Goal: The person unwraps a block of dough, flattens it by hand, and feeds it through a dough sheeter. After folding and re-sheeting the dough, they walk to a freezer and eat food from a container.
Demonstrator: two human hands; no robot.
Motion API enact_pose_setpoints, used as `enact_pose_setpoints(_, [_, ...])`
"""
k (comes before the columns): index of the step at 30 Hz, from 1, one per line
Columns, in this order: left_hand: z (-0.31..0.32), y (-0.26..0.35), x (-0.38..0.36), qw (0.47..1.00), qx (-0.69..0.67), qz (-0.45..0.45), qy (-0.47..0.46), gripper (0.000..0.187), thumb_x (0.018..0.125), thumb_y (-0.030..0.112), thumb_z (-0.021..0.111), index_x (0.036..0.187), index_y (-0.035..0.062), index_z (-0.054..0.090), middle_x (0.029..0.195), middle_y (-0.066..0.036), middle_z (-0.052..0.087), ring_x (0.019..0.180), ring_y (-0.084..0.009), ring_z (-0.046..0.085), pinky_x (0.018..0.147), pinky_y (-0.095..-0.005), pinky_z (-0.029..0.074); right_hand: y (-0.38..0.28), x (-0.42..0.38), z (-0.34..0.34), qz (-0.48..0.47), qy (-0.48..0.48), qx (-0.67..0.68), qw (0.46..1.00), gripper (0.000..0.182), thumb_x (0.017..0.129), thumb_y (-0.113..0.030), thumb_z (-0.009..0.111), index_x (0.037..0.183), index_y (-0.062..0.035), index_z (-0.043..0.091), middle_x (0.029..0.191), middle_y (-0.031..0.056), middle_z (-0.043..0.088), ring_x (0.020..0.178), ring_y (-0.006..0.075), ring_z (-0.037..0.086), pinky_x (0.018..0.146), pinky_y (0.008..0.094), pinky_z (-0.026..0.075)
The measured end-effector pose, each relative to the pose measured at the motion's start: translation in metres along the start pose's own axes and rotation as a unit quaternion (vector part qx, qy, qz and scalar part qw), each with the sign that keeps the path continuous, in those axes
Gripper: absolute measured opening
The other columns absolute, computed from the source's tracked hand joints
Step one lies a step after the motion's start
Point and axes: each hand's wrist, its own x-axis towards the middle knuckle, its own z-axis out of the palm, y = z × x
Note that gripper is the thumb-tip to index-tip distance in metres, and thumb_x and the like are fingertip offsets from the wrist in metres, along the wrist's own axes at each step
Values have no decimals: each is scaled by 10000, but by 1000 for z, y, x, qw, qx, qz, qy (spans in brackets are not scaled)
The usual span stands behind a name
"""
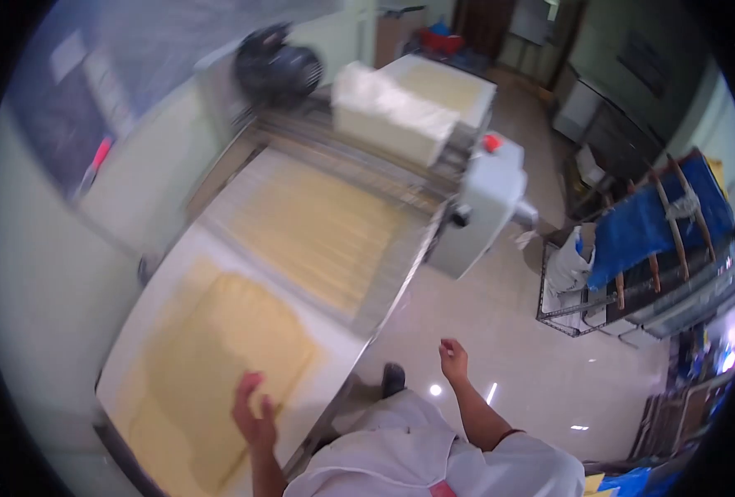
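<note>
A pale yellow dough sheet [218, 348] lies flat on the white belt [326, 364] of a dough sheeter. My left hand [254, 414] hovers over the sheet's near right edge, fingers spread, holding nothing. My right hand [453, 359] hangs in the air to the right of the machine, above the floor, fingers loosely curled and empty. More dough [318, 228] shows under the wire guard further up the belt. I wear a white jacket.
The sheeter's roller housing [483, 207] and black motor [276, 66] sit at the middle of the machine, with a far belt [446, 87] beyond. A rack with blue cloth and rolling pins [657, 224] stands at right. Beige tiled floor [508, 331] lies between.
</note>
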Motion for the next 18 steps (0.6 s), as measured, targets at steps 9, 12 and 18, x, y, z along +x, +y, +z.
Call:
enact_pose_setpoints(9, [321,310,118,746,-395,271,-463,353,850,172,673,1149,-11,634,1087,-148,678,996,-282,652,889,-362,491,165,66,-176,250,265,213,907,151,882,-69,628,1008,12,648,820,57,652,731,121,610,665,270,507])
enact_pose_setpoints(12, [373,382,106,570,-530,296,-554,330,874,228,671,1093,-19,654,1033,-146,688,926,-280,653,829,-369,496,155,76,-224,194,263,259,909,146,911,-89,614,1031,-13,652,834,40,656,699,99,605,605,230,475])
enact_pose_setpoints(18, [458,476,120,203,-657,258,-679,373,890,328,638,1109,26,656,1072,-128,674,957,-291,645,858,-392,492,114,174,-308,165,159,234,945,218,931,-174,616,1110,-52,645,894,22,673,807,97,630,650,237,483])
